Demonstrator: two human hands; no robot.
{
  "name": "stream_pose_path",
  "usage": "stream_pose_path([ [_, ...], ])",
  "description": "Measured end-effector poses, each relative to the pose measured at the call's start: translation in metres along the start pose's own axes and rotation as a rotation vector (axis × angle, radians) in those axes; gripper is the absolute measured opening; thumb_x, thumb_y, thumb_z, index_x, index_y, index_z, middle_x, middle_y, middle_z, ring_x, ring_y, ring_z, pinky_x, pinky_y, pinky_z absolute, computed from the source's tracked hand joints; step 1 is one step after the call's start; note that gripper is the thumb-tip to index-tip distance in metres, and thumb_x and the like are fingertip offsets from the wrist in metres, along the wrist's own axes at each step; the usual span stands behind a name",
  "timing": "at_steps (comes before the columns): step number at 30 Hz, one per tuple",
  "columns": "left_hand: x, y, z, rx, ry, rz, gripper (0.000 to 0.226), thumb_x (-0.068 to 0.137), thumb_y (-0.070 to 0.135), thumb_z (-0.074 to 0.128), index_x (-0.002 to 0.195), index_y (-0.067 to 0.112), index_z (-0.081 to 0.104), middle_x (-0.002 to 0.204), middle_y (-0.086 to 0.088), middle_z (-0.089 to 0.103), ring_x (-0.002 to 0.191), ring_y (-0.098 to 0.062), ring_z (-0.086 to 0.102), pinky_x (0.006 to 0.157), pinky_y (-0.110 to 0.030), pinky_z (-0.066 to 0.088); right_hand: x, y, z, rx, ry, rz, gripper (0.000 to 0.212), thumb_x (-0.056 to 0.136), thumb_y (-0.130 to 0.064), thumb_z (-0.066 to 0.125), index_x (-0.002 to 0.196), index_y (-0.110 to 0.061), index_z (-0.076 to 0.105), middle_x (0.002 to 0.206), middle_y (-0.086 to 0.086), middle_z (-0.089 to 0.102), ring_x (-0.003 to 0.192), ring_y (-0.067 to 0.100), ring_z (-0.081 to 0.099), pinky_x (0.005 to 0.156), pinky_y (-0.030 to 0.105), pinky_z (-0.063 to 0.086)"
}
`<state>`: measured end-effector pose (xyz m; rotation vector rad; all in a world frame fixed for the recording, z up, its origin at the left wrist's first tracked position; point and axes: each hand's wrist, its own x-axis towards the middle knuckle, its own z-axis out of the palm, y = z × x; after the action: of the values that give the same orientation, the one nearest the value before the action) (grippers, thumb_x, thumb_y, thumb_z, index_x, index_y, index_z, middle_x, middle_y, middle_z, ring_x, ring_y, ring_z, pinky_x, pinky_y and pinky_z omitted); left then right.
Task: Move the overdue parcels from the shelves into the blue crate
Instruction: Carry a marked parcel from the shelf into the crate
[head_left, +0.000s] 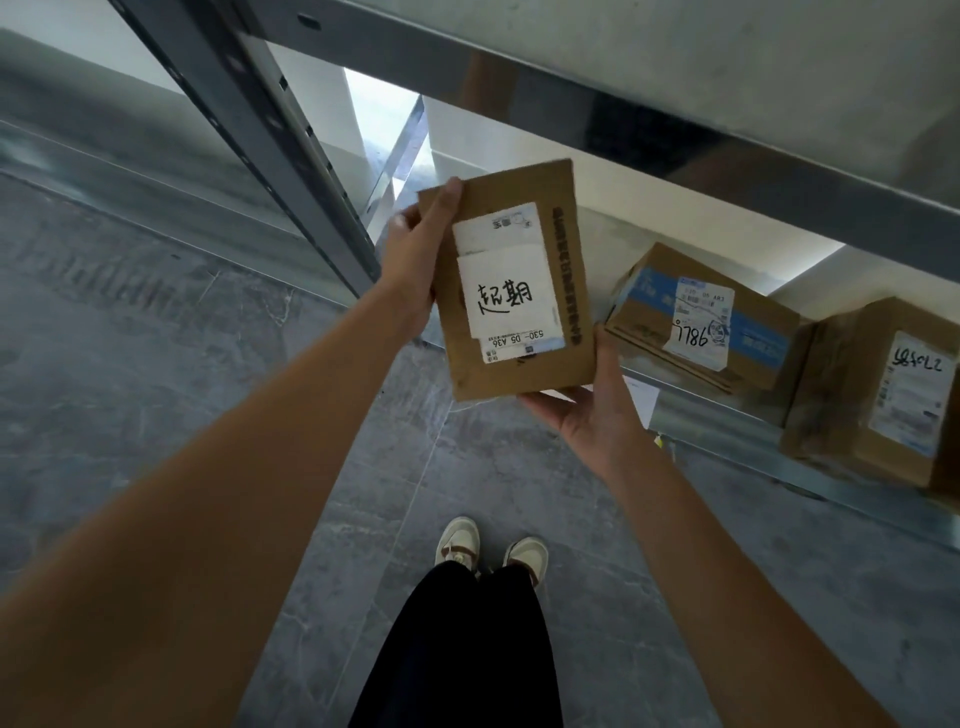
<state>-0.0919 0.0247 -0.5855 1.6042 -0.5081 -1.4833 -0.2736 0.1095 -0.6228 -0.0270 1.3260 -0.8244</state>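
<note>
Parcel in hand: a flat brown cardboard parcel (511, 280) is held up in the air in front of the shelf, above the floor, its face turned to the camera. A white paper slip (508, 299) with handwritten characters sits on top of its printed shipping label.
Left hand: the left hand (415, 249) grips the parcel's left edge, thumb curled over the front near the top left corner, the other fingers hidden behind the card.
Right hand: the right hand (589, 410) holds the parcel's bottom right corner from below, thumb pressed up along the right edge, palm open beneath; the fingers are hidden under the card.
Shelf: a grey metal shelf (691, 400) carries two more brown boxes. The box with blue tape (706, 322) stands near the shelf's front edge, just right of the held parcel. A second box (883, 395) touches its right side.
Floor: grey tiles (156, 338), with the person's pale shoes (491, 548) below the parcel.
</note>
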Motion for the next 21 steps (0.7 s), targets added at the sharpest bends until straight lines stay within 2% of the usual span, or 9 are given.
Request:
stream_pose_path([
  [2,-0.01,-0.009,0.006,0.047,-0.067,0.019,0.049,0.094,0.057,0.042,0.125,0.021,0.055,0.107,0.001,0.072,0.098,-0.017,0.07,0.085,-0.041,0.057,0.007,0.008,-0.003,-0.039,0.029,-0.002,0.057,0.086,-0.059,0.058,0.129,-0.022,0.055,0.119,0.009,0.068,0.108,0.028,0.065,0.085,0.046,0.057],
  [4,-0.016,-0.018,0.013,0.047,-0.136,-0.001,0.047,0.103,0.048,0.025,0.118,0.023,0.061,0.103,0.002,0.074,0.095,-0.015,0.071,0.08,-0.035,0.057,0.01,0.015,-0.006,-0.115,0.046,-0.055,0.053,0.091,-0.061,0.048,0.128,-0.024,0.057,0.118,0.003,0.069,0.115,0.023,0.062,0.099,0.043,0.049],
  [5,-0.017,-0.022,0.015,0.057,-0.162,-0.002,0.05,0.104,0.045,0.02,0.122,0.021,0.06,0.107,-0.002,0.073,0.098,-0.017,0.07,0.082,-0.036,0.057,0.012,0.017,-0.009,-0.155,0.059,-0.092,0.051,0.094,-0.061,0.041,0.124,-0.025,0.061,0.118,0.002,0.07,0.115,0.022,0.062,0.103,0.045,0.045],
  [7,-0.019,-0.027,0.018,0.084,-0.18,-0.01,0.054,0.104,0.045,0.016,0.128,0.02,0.058,0.114,-0.007,0.071,0.103,-0.022,0.069,0.09,-0.041,0.056,0.01,0.016,-0.012,-0.22,0.081,-0.152,0.053,0.095,-0.064,0.033,0.128,-0.033,0.06,0.122,-0.002,0.068,0.116,0.021,0.061,0.107,0.048,0.042],
  [9,-0.024,-0.028,0.022,0.114,-0.174,-0.034,0.053,0.104,0.047,0.017,0.121,0.022,0.061,0.107,-0.005,0.072,0.098,-0.02,0.07,0.09,-0.042,0.056,0.006,0.01,-0.012,-0.245,0.068,-0.174,0.054,0.094,-0.068,0.029,0.137,-0.043,0.049,0.129,-0.006,0.064,0.119,0.017,0.059,0.106,0.048,0.042],
  [13,-0.038,-0.033,0.03,0.181,-0.226,-0.02,0.054,0.103,0.049,0.019,0.136,0.021,0.05,0.099,0.004,0.071,0.082,-0.008,0.072,0.065,-0.025,0.059,-0.002,0.0,-0.016,-0.179,0.043,-0.179,0.057,0.093,-0.069,0.028,0.135,-0.04,0.053,0.122,-0.006,0.067,0.111,0.016,0.063,0.101,0.043,0.047],
  [16,-0.045,-0.039,0.031,0.169,-0.255,-0.046,0.051,0.104,0.046,0.018,0.137,0.021,0.049,0.096,0.007,0.07,0.079,-0.005,0.071,0.06,-0.022,0.056,-0.014,-0.003,-0.022,-0.203,0.098,-0.144,0.062,0.09,-0.073,0.027,0.13,-0.036,0.058,0.114,-0.004,0.069,0.108,0.018,0.063,0.104,0.046,0.045],
  [19,-0.059,-0.043,0.031,0.182,-0.233,-0.102,0.052,0.103,0.049,0.02,0.125,0.023,0.059,0.095,0.004,0.072,0.083,-0.01,0.071,0.068,-0.029,0.057,-0.028,-0.008,-0.027,-0.235,0.131,-0.11,0.067,0.09,-0.074,0.024,0.133,-0.035,0.056,0.123,0.002,0.066,0.113,0.022,0.061,0.105,0.049,0.044],
  [21,-0.07,-0.044,0.032,0.209,-0.198,-0.143,0.057,0.097,0.061,0.024,0.12,0.025,0.063,0.107,-0.003,0.072,0.097,-0.02,0.069,0.087,-0.042,0.055,-0.044,-0.012,-0.028,-0.234,0.147,-0.1,0.067,0.089,-0.075,0.023,0.133,-0.036,0.055,0.122,0.003,0.067,0.112,0.023,0.062,0.102,0.05,0.046],
])
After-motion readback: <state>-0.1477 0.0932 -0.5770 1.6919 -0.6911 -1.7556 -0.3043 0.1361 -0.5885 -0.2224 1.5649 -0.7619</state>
